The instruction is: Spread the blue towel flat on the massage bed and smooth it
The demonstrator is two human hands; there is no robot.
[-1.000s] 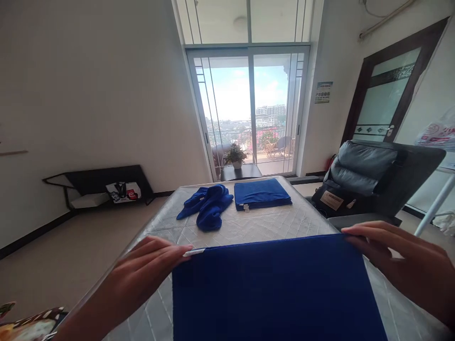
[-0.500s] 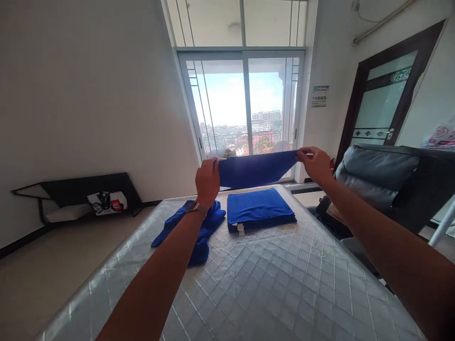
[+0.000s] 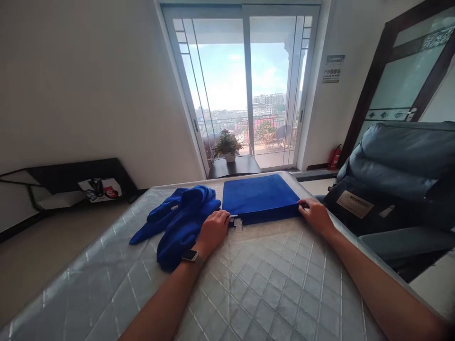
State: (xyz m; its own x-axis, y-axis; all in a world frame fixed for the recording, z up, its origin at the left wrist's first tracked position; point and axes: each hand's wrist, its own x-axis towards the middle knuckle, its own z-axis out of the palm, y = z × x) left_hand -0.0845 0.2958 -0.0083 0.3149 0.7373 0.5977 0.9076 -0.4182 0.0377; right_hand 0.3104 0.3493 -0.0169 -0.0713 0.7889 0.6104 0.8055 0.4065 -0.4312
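Blue and neatly squared, the top cloth (image 3: 261, 192) lay flat on the stack (image 3: 270, 216) near the far end of the mattress (image 3: 270, 284). On my feed, the left hand (image 3: 213, 230) gripped its near left corner, just beside some white tags (image 3: 238, 225), and the right hand (image 3: 314, 215) pinched its near right corner. I judged the folding of that piece finished and its placing all but finished: its edges ran roughly in line with the stack, and only the release looked undone. The heap (image 3: 188, 208) just to the left was crumpled and unfolded, so I counted it as work left over. I could not make out whether it was one piece or several. The stack's front side sat in shade and its layers blurred together, so I could not count them. The left hand's fingertips were partly out of my sight, and that hand and its wrist stood in front of some of the heap. The print on the tags was too small to read. The lower edge of my view cut off the mattress's near end.
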